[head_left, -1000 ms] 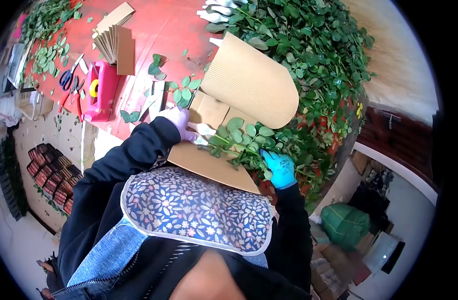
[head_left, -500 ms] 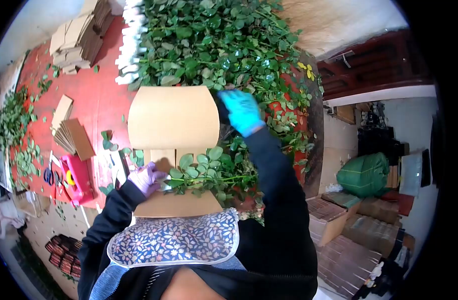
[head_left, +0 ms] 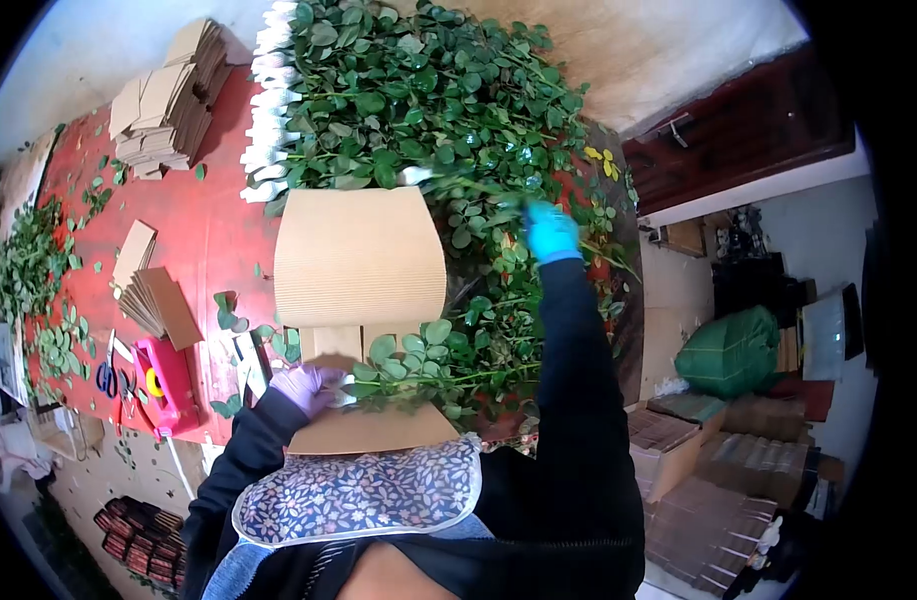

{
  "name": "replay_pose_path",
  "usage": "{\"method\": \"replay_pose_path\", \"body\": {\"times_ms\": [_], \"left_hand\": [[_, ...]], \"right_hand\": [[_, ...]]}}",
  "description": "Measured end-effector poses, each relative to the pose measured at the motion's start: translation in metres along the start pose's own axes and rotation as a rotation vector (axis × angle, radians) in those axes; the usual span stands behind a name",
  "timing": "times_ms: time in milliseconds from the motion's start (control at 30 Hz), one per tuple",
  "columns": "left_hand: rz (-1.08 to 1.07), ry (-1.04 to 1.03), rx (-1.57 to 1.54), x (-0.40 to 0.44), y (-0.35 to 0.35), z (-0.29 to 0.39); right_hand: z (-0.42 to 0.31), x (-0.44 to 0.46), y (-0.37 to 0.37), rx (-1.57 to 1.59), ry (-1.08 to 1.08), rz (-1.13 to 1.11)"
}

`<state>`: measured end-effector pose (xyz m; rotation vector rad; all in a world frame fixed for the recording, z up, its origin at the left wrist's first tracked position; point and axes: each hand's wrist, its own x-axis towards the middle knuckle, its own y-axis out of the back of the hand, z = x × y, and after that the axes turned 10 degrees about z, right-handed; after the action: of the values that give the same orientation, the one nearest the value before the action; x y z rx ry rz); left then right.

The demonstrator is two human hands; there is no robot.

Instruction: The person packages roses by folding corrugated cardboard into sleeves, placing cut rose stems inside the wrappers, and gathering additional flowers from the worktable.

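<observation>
Head view: seems to hold with left hand [head_left: 307,388] the white-wrapped bud [head_left: 346,391] of a leafy stem [head_left: 411,382] lying across open cardboard [head_left: 361,256] on the red worktop [head_left: 222,190]. Grasps with right hand [head_left: 553,233], a little blurred, a second stem [head_left: 471,186] over the stem pile [head_left: 429,95], beyond the cardboard. Looks to be at the step of gathering stems onto the cardboard. Calls next, probably, for carrying the second stem gently, without any tangling.

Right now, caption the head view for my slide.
Left hand at the cardboard, right hand holding a leafy stem.
</observation>
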<state>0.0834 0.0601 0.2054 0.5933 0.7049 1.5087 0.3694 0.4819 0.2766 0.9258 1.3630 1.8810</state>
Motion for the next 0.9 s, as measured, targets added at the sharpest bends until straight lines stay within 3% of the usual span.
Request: {"method": "replay_pose_path", "body": {"times_ms": [67, 100, 133, 233, 267, 333, 367, 400, 433, 467, 533, 600, 633, 733, 800, 900], "left_hand": [[-0.025, 0.036, -0.002, 0.002, 0.007, 0.006], [-0.031, 0.026, 0.015, 0.003, 0.007, 0.005], [-0.040, 0.021, 0.032, 0.002, 0.006, 0.004], [-0.046, 0.060, 0.015, 0.003, 0.003, 0.001], [-0.037, 0.048, 0.028, 0.003, 0.001, 0.000], [-0.059, 0.048, 0.004, 0.004, 0.005, 0.000], [-0.088, 0.079, -0.018, 0.005, 0.008, 0.002], [-0.113, 0.111, -0.041, 0.005, 0.010, 0.003], [-0.013, 0.044, -0.039, 0.003, 0.008, -0.002], [0.096, -0.028, -0.033, 0.000, 0.004, -0.006], [-0.004, 0.150, -0.156, -0.004, -0.017, -0.014], [-0.258, 0.297, -0.229, 0.006, -0.002, -0.007], [-0.252, 0.303, -0.240, 0.005, -0.006, -0.010], [-0.083, 0.155, -0.335, 0.003, -0.013, -0.012], [0.077, -0.040, -0.154, 0.004, -0.010, -0.010], [0.060, -0.047, -0.016, 0.004, -0.001, -0.004]], "right_hand": [[0.018, -0.008, 0.023, 0.156, -0.081, 0.229], [0.035, -0.016, 0.012, 0.272, 0.001, 0.465], [0.020, -0.026, 0.041, 0.230, -0.061, 0.492], [0.012, -0.033, 0.055, 1.657, -0.476, 0.474], [-0.030, -0.047, 0.102, 2.064, -0.644, 0.419], [-0.084, -0.079, 0.139, 2.194, -0.407, 0.066], [-0.096, -0.092, 0.136, 1.750, -0.147, -0.077], [-0.108, -0.105, 0.133, 1.083, 0.191, -0.070], [-0.121, -0.118, 0.131, 0.673, 0.467, 0.009], [-0.132, -0.125, 0.130, 0.455, 0.697, 0.054], [-0.125, -0.148, 0.089, 0.414, 0.707, -0.071], [-0.104, -0.163, 0.056, 0.379, 0.621, -0.341], [-0.098, -0.168, 0.045, 0.332, 0.631, -0.323], [-0.090, -0.177, 0.030, 0.254, 0.663, -0.324], [-0.088, -0.182, 0.024, 0.225, 0.680, -0.340], [-0.082, -0.186, 0.014, 0.195, 0.779, -0.316]]}}
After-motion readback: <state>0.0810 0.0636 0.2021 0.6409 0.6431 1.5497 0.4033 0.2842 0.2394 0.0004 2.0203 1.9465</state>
